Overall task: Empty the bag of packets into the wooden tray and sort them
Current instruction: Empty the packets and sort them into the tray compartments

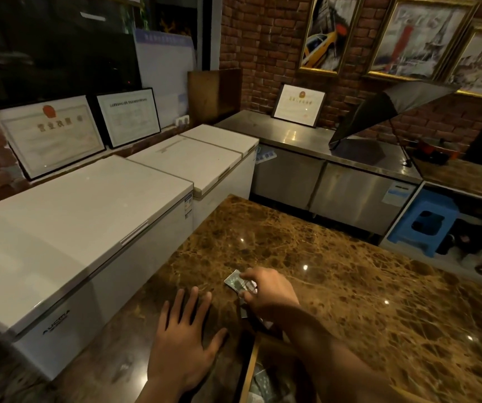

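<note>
My right hand [271, 292] pinches a small silvery packet [236, 282] between thumb and fingers, just above the brown marble counter [364, 301]. My left hand [186, 341] lies flat on the counter with fingers spread, holding nothing, a little left of the packet. The wooden tray [250, 370] shows only as a rim at the bottom edge, under my right forearm. Inside it I make out pale packets [261, 382], dim and partly hidden. No bag can be made out.
White chest freezers [88, 222] stand left of the counter, with framed certificates [51, 135] behind them. A steel worktop [306, 138] with a black umbrella [379, 112] runs along the brick back wall. A blue stool [425, 222] sits low at right.
</note>
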A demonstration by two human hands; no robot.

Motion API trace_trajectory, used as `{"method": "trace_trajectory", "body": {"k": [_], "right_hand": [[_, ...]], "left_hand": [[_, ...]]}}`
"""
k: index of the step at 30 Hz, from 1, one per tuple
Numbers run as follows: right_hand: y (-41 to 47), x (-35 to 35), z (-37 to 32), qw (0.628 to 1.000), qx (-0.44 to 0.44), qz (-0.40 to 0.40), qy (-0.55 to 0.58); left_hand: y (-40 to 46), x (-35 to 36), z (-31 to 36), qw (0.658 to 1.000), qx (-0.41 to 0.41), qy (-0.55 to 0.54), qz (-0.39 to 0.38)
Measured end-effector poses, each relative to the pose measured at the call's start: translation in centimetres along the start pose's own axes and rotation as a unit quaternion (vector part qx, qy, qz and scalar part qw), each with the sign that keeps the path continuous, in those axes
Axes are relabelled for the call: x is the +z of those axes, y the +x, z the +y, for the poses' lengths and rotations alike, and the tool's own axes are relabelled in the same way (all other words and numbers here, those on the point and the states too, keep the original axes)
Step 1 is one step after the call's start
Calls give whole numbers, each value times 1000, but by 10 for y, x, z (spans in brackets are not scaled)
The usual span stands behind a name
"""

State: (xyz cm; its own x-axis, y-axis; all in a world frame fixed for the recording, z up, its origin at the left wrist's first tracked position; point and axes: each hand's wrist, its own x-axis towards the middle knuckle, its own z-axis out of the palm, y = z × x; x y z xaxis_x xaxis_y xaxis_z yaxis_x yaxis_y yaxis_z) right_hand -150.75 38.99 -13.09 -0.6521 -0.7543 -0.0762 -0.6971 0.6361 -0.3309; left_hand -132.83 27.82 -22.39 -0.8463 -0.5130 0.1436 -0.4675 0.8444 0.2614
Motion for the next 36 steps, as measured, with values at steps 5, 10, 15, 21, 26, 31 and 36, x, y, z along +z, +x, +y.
{"method": "trace_trajectory", "body": {"k": [5,10,15,21,26,31,36], "right_hand": [[11,13,-11,996,10,-36,-82],[8,10,-12,994,9,4,-104],[-17,-12,-2,994,-17,100,-29],[-99,-39,22,990,-67,124,19],[-150,-39,30,993,-114,-15,-25],[-146,-45,25,993,-78,-77,50],[-86,-40,40,996,34,45,68]], "left_hand": [[1,1,0,1000,5,-10,4],[-1,3,1,1000,6,-5,17],[-2,0,1,1000,4,3,20],[-2,0,0,1000,8,4,15],[-3,1,1,1000,6,14,17],[-2,1,0,1000,4,10,15],[-2,1,0,1000,0,15,13]]}}
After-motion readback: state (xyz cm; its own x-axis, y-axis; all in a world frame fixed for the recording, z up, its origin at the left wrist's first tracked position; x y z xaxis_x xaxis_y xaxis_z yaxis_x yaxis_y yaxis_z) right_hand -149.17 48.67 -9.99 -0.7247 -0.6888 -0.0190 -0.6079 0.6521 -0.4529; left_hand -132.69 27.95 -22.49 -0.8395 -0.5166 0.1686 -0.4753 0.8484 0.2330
